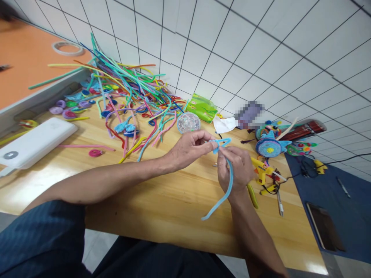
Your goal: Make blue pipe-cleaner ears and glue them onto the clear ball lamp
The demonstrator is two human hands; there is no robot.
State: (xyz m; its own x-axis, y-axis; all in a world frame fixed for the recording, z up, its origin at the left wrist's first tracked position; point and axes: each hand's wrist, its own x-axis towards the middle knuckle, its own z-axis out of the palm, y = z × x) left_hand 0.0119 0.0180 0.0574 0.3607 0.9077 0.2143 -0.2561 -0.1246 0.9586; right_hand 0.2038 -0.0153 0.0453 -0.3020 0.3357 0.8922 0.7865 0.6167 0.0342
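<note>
A light blue pipe cleaner (231,184) is held between my two hands above the wooden table. Its far part is bent into a small pointed loop, and a long free tail hangs down toward the table's front edge. My left hand (193,148) pinches the bent part between thumb and forefinger. Close beside it, my right hand (236,168) is closed on the same pipe cleaner, where the tail leaves the bend. The fingertips of both hands partly hide the bend. Just beyond my left hand stands a clear round container (188,122) with small things inside.
Many loose pipe cleaners (136,87) lie heaped at the back left, near a white power bank (39,143). A yellow glue gun (262,170) with a black cord is right of my right hand. Behind it sits a blue coiled pipe-cleaner piece (269,147). A green packet (202,108) leans at the wall.
</note>
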